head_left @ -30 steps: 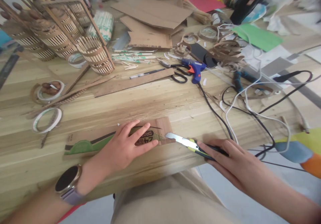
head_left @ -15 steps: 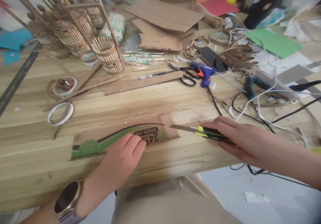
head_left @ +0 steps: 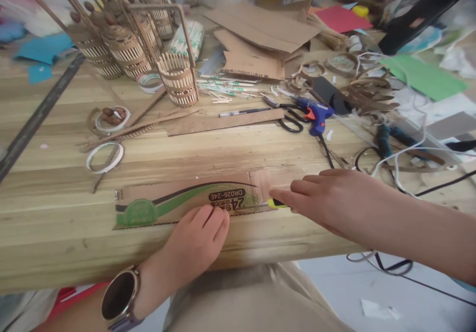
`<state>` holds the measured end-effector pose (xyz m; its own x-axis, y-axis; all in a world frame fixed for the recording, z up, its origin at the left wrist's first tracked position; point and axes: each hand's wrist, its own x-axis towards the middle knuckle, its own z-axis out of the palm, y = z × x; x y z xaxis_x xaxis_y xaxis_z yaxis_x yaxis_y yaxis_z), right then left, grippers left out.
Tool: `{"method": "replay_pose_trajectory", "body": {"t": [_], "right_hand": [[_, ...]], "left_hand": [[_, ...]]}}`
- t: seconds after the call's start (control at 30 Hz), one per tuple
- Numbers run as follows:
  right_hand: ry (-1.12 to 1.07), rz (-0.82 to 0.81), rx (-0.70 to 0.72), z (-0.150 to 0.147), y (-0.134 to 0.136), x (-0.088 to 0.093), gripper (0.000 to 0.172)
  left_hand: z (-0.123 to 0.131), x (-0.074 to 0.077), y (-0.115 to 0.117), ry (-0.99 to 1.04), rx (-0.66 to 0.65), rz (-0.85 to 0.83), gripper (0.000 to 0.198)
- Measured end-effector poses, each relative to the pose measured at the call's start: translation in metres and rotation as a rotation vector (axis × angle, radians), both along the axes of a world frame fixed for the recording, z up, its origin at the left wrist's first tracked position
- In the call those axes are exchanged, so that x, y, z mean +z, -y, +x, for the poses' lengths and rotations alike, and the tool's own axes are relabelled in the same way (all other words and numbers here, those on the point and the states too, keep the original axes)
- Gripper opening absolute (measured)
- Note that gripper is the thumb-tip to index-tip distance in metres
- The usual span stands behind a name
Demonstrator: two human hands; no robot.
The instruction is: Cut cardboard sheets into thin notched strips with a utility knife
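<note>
A printed cardboard strip [head_left: 189,195] with a green band and dark lettering lies flat near the table's front edge. My left hand [head_left: 203,230], a watch on its wrist, presses on the strip's near edge with curled fingers held together; the fingertips are partly hidden. My right hand [head_left: 320,200] is closed around a black and yellow utility knife [head_left: 275,203], its index finger stretched along the top. Most of the knife's handle is covered by the hand. Its thin blade lies low over the strip's right part, pointing left; whether it cuts in, I cannot tell.
Beyond the strip lie a plain cardboard strip [head_left: 226,122], a pen [head_left: 243,111], scissors [head_left: 293,121] and a blue glue gun [head_left: 316,113]. Small stick baskets [head_left: 178,81] stand at the back left. A tape roll [head_left: 104,157] is at left; cables [head_left: 405,161] tangle at right.
My right hand has brought the knife left and down, from beside the strip's right end to over it. The left hand stays on the strip. The whole view has shifted slightly.
</note>
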<state>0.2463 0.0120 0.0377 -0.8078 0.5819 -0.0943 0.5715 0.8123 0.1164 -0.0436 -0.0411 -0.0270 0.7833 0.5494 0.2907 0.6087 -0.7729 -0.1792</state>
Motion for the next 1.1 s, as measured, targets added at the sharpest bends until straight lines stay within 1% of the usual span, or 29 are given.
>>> {"method": "replay_pose_trajectory", "body": {"t": [0.1, 0.23, 0.37, 0.57, 0.73, 0.8, 0.9, 1.1], "right_hand": [[0.075, -0.039, 0.107, -0.009, -0.004, 0.011, 0.054], [0.091, 0.025, 0.128, -0.02, -0.003, 0.02, 0.053], [0.121, 0.069, 0.152, -0.023, 0.002, 0.021, 0.054], [0.121, 0.051, 0.169, -0.012, 0.001, 0.017, 0.049], [0.108, 0.022, 0.162, 0.001, 0.001, 0.015, 0.059], [0.1, 0.049, 0.133, 0.007, 0.002, 0.014, 0.063], [0.086, 0.103, 0.095, 0.016, 0.006, 0.011, 0.064], [0.043, 0.133, 0.139, 0.026, 0.007, 0.009, 0.06]], "left_hand": [[0.001, 0.0, 0.0, 0.016, -0.002, 0.002, 0.023], [0.001, -0.002, 0.0, 0.039, 0.005, 0.017, 0.025], [0.0, -0.003, 0.001, 0.022, 0.013, 0.01, 0.026], [0.0, 0.001, 0.0, 0.024, 0.0, -0.002, 0.026], [0.0, 0.0, 0.001, 0.021, 0.009, -0.023, 0.026], [-0.001, -0.001, 0.001, 0.016, 0.01, -0.031, 0.026], [-0.001, 0.0, 0.0, 0.033, 0.005, -0.024, 0.026], [0.0, 0.004, -0.003, 0.075, -0.009, -0.023, 0.028]]}}
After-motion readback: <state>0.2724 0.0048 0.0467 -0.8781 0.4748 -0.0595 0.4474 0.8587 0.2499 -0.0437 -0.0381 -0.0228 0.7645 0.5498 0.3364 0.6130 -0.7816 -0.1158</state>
